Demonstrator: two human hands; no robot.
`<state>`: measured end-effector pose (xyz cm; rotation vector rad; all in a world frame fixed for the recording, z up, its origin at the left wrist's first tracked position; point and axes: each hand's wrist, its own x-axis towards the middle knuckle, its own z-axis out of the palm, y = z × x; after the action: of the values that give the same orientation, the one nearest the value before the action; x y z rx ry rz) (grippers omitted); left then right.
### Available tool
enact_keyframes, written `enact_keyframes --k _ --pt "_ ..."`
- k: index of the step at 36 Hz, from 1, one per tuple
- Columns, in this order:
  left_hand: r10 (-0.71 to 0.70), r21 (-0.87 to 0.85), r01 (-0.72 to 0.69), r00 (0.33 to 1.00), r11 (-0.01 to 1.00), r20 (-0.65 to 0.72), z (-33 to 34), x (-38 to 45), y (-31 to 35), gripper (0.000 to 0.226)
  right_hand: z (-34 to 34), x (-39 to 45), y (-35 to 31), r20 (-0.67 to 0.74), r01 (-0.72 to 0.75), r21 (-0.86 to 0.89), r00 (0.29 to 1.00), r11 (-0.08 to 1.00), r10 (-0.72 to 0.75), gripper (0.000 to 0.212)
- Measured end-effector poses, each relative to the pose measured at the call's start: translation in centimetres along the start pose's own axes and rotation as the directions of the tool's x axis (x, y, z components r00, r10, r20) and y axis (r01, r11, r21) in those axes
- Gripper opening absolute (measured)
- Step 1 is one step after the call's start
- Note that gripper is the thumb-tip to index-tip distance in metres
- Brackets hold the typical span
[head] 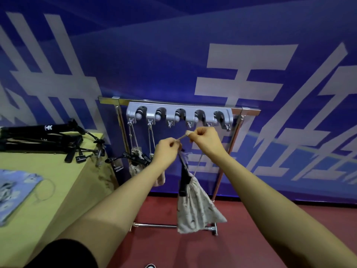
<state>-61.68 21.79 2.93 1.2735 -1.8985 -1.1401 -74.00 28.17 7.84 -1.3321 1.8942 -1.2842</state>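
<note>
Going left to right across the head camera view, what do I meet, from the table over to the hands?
Blue pouch → hung pouch → left hand → cord, pinched by both hands → right hand.

The bag (195, 207) is patterned with dark specks on off-white cloth, and its cord (183, 137) is coloured pale beige. The hook rack (190, 106) is finished in light grey. The banner (154, 60) is printed blue with large white characters; the floor (222, 248) is coloured dark red.
</note>
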Motion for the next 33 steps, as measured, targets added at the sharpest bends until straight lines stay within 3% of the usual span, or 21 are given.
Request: enact_keyframes --k 3,8,12,16,19,25,33 --pt "-0.035 -0.060 0.037 0.999 0.998 0.036 -1.0 1.3 -0.3 0.021 1.3 1.1 1.1 0.014 -0.060 -0.073 0.998 0.995 0.062 0.032" --pt "-0.045 0.115 0.046 0.999 0.992 -0.014 -2.2 3.6 -1.1 0.020 3.5 2.7 2.2 0.103 -0.134 -0.063 0.985 0.989 0.140 0.022" --pt "0.019 0.298 -0.011 1.000 0.955 -0.025 -3.3 5.5 -1.5 0.022 5.6 5.1 3.1 0.058 -0.092 -0.031 0.994 0.995 0.094 0.024" --pt "0.238 0.570 -0.167 0.970 0.804 -0.051 -4.0 8.5 -1.8 0.026 7.5 7.8 3.5 -0.014 -0.042 -0.061 0.999 0.997 0.041 0.026" --pt "0.326 0.671 -0.231 0.945 0.704 -0.018 -4.4 11.0 -2.4 0.028 8.9 9.7 3.9 -0.044 -0.058 -0.067 0.997 0.996 0.056 0.023" --pt "0.369 0.751 -0.340 0.919 0.566 0.139 -4.4 13.6 -3.6 0.026 11.0 11.7 5.6 -0.113 -0.140 -0.138 0.986 0.981 0.125 0.026" --pt "0.328 0.728 -0.403 0.910 0.555 0.254 -3.8 13.8 -5.2 0.026 11.7 11.3 5.7 -0.088 -0.198 -0.215 0.979 0.956 0.183 0.028"
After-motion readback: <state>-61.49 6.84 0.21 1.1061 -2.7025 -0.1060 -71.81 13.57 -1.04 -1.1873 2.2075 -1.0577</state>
